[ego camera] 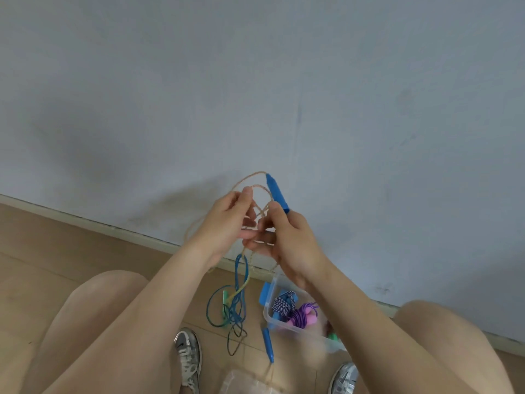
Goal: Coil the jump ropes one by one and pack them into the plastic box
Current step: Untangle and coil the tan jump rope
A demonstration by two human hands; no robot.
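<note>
A jump rope with a tan braided cord [257,187] and blue handles is held up in front of the wall. My right hand [287,240] grips one blue handle [277,192], which sticks upward, and pinches the cord. My left hand [227,220] pinches loops of the same cord beside it. The other blue handle [268,344] hangs low near the floor. A clear plastic box [287,322] on the floor holds coiled ropes, one purple and white [282,304], one purple with pink handles [301,318].
A blue-green rope [233,311] with a green handle lies tangled on the wooden floor left of the box. My knees and grey sneakers [188,356] frame the floor area. A clear lid [244,383] lies at the bottom edge. The wall stands close ahead.
</note>
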